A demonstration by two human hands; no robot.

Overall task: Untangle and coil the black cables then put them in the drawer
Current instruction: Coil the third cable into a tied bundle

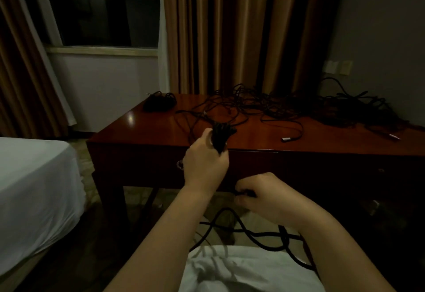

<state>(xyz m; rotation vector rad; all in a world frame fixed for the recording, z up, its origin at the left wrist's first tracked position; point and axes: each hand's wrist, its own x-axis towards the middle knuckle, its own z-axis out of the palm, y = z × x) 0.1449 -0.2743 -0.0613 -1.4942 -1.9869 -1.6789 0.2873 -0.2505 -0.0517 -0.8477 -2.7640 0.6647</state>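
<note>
My left hand [205, 161] grips a black coiled cable bundle [222, 136] in front of the desk's front edge. My right hand [264, 196] is lower, below the desk front, and pinches the loose black cable strand [247, 232] that loops down over my lap. A large tangle of black cables [287, 105] spreads over the desk top [149, 130] to its right end. A separate coiled black bundle [158, 101] lies at the desk's back left corner. The drawer front [149, 165] with a ring handle [179, 164] is closed.
A bed with a white sheet [34, 188] stands to the left of the desk. Curtains [230, 29] and a window [101, 6] are behind it. A silver plug end [286, 139] lies on the desk, another at the right edge [394, 136]. A wall socket [338, 67] is at right.
</note>
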